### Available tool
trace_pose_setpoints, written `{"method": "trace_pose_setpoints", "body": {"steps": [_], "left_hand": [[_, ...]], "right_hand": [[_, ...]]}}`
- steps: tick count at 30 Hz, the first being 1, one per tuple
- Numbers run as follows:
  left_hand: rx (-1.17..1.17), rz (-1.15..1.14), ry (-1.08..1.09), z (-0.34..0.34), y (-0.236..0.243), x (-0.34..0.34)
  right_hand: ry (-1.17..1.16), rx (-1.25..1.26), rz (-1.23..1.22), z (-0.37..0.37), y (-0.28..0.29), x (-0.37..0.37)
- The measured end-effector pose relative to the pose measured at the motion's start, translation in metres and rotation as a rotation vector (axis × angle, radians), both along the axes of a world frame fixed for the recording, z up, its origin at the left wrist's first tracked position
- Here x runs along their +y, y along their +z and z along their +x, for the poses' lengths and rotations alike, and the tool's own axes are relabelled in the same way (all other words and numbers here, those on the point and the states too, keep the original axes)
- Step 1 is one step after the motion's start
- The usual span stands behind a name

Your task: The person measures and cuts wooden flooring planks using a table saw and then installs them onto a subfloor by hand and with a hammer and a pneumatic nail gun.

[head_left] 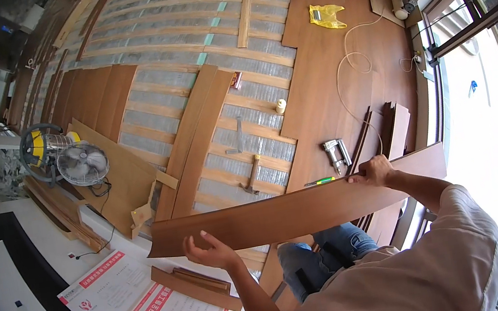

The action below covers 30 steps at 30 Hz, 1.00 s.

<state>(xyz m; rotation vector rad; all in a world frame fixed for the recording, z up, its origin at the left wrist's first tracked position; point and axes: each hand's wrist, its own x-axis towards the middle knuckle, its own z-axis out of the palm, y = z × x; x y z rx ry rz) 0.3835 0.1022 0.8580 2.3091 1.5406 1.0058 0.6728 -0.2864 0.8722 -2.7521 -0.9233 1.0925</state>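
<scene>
A long brown floorboard (298,210) stretches across in front of my body, its broad face toward me. My right hand (375,171) is closed over its upper edge toward the right end. Close to the lower edge near the left end, my left hand (211,250) has its fingers apart; whether it touches the board I cannot tell. Beyond the board lie a nail gun (336,155), a green-and-yellow tool (320,181) and a hammer (256,171).
Laid flooring (321,77) covers the right side; wooden battens (249,78) over silvery sheeting lie left of it. Loose boards (193,138) rest across the battens. A hose (344,96) loops over the floor. A fan (82,163) and yellow vacuum (40,147) stand left.
</scene>
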Motion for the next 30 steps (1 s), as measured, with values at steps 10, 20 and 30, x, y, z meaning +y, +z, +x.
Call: {"method": "trace_pose_setpoints", "body": {"steps": [10, 20, 30], "left_hand": [[-1.025, -1.554, -0.264, 0.180, 0.063, -0.042], [-0.893, -1.544, -0.759, 0.453, 0.078, -0.094], [-0.612, -1.445, -1.065, 0.688, 0.128, -0.113]], "right_hand": [[-0.465, -0.245, 0.412, 0.035, 0.008, -0.059], [-0.755, -0.224, 0.674, 0.204, -0.046, -0.126], [-0.918, -0.218, 0.676, 0.359, -0.038, -0.135]]}}
